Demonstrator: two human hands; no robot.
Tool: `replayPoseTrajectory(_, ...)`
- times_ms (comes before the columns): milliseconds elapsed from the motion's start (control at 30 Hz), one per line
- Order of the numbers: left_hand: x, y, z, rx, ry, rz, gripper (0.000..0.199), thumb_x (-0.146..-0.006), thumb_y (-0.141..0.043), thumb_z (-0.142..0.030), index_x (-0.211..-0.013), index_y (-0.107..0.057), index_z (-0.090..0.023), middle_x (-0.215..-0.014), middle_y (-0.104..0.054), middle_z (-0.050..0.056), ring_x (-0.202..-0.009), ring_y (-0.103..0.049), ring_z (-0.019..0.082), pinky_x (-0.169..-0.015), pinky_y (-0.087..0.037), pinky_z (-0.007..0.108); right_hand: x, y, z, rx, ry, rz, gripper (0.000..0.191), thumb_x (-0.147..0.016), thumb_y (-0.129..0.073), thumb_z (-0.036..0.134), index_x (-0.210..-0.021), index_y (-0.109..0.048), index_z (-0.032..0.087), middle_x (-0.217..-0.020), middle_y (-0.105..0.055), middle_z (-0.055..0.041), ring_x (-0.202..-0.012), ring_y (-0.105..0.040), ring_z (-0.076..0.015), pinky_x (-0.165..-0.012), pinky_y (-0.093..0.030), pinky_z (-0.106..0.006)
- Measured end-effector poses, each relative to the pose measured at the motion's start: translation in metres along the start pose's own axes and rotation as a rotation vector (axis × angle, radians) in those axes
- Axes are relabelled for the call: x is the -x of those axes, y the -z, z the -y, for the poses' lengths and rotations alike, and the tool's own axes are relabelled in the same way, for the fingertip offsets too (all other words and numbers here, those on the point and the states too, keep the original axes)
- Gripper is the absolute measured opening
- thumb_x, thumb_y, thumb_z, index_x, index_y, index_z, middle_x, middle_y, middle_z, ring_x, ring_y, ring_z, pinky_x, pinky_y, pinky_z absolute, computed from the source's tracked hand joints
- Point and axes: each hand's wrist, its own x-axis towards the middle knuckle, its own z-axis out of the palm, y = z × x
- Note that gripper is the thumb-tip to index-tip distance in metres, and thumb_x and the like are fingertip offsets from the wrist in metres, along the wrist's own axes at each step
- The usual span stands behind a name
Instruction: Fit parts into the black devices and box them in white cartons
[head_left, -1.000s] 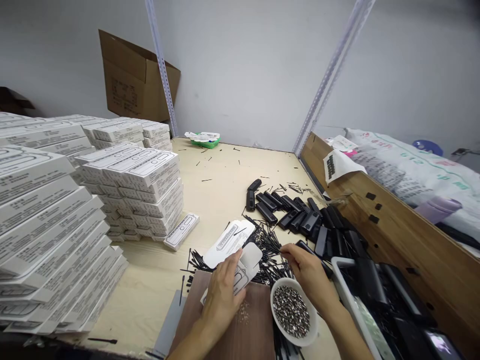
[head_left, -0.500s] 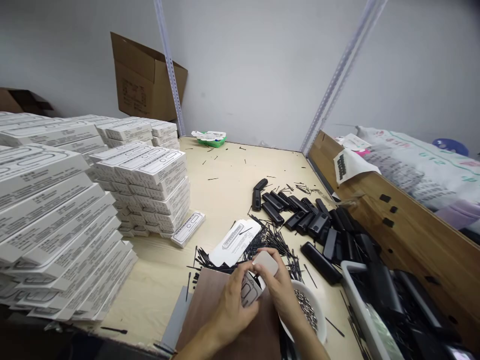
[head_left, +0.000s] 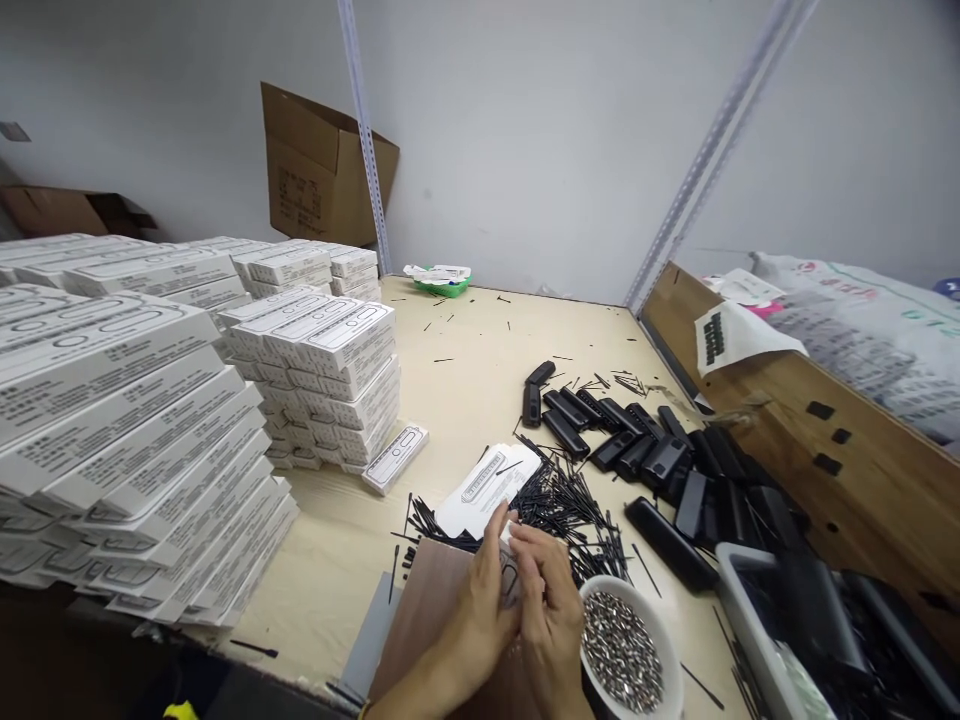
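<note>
My left hand (head_left: 480, 605) is closed around one side of a small white printed box (head_left: 510, 575), above a brown wooden board (head_left: 427, 590). Pressed against the same box from the other side, my right hand (head_left: 551, 590) has its fingers over the upper end. Most of the box is hidden by both hands. Just beyond lie flat white printed cartons (head_left: 487, 490) and a heap of thin black sticks (head_left: 566, 505). Close to my right wrist stands a white bowl (head_left: 671, 660) of small shiny metal pieces (head_left: 622, 650).
Stacks of white boxes (head_left: 172, 390) fill the left side, with one single box (head_left: 395, 460) beside them. Black devices (head_left: 667, 460) lie piled at the right, near a grey bin (head_left: 761, 620) and a wooden plank (head_left: 847, 430). A green tray (head_left: 450, 288) sits at the back.
The box's end flap stood up between my hands before; now my right fingers are folded over that end. My right hand has closed in on the left, and the view has shifted left.
</note>
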Motion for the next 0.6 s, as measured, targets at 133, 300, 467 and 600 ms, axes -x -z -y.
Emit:
replayPoseTrajectory(133, -0.016, 0.014, -0.007, -0.099, 0.011, -0.009, 0.061, -0.081, -0.052, -0.028, -0.137, -0.031, -0.018, -0.130, -0.054, 0.014, -0.115, -0.056, 0.028, -0.096, -0.047, 0.037, 0.008, 0.001, -0.002, 0.033, 0.049, 0.075, 0.033, -0.091, -0.045, 0.032, -0.122, -0.054, 0.030, -0.132, -0.053, -0.0047, -0.125, -0.045, -0.0258, -0.102, -0.038, -0.046)
replayPoseTrajectory(300, -0.086, 0.078, 0.007, -0.541, 0.011, -0.266, 0.056, -0.081, -0.053, -0.036, -0.130, -0.044, -0.009, -0.113, -0.063, 0.016, -0.102, -0.063, 0.030, -0.089, -0.049, 0.042, 0.002, 0.051, -0.018, 0.132, -0.279, 0.045, 0.032, -0.090, -0.043, 0.044, -0.109, -0.060, 0.026, -0.114, -0.064, -0.0064, -0.109, -0.057, -0.0270, -0.093, -0.045, -0.042)
replayPoseTrajectory(467, -0.134, 0.122, 0.044, -0.632, -0.084, -0.395, 0.045, -0.078, -0.051, -0.019, -0.121, -0.052, -0.007, -0.136, -0.047, 0.020, -0.136, -0.028, 0.037, -0.111, -0.019, 0.054, 0.009, 0.111, -0.055, 0.440, -0.271, 0.062, 0.023, -0.087, -0.047, 0.040, -0.082, -0.062, 0.023, -0.084, -0.067, -0.0047, -0.081, -0.062, -0.0240, -0.073, -0.046, -0.034)
replayPoseTrajectory(600, -0.147, 0.075, 0.050, -0.781, -0.242, -0.165, 0.045, -0.082, -0.042, -0.008, -0.127, -0.047, -0.007, -0.142, -0.040, 0.021, -0.138, -0.022, 0.038, -0.111, -0.013, 0.059, 0.029, 0.114, -0.081, 0.675, -0.087, 0.184, 0.010, -0.081, -0.051, 0.019, -0.075, -0.059, 0.023, -0.076, -0.064, -0.0029, -0.075, -0.059, -0.0227, -0.068, -0.043, -0.033)
